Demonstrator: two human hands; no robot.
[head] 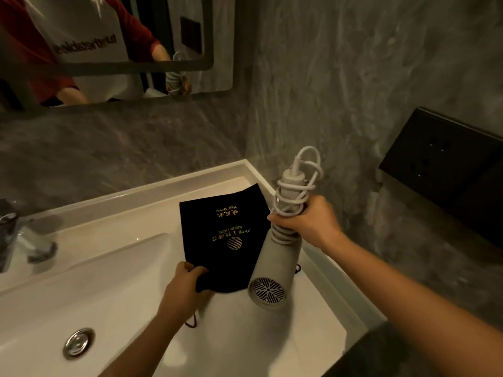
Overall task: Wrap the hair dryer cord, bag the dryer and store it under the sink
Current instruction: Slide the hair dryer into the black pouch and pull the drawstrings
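Note:
My right hand [307, 221] grips the handle of a pale grey hair dryer [275, 270], which hangs barrel down with its round grille facing me. Its white cord [299, 186] is wound in loops around the handle, and the plug end sticks up above my fist. A black drawstring bag [228, 232] with gold lettering lies flat on the white counter, just left of the dryer. My left hand [187, 289] pinches the bag's near edge at its lower left corner.
The white sink basin [114, 289] with its chrome drain [78, 342] lies to the left, and a chrome tap [16, 240] stands at the far left. A black wall panel [446, 164] is mounted on the right. A mirror [109, 44] hangs above.

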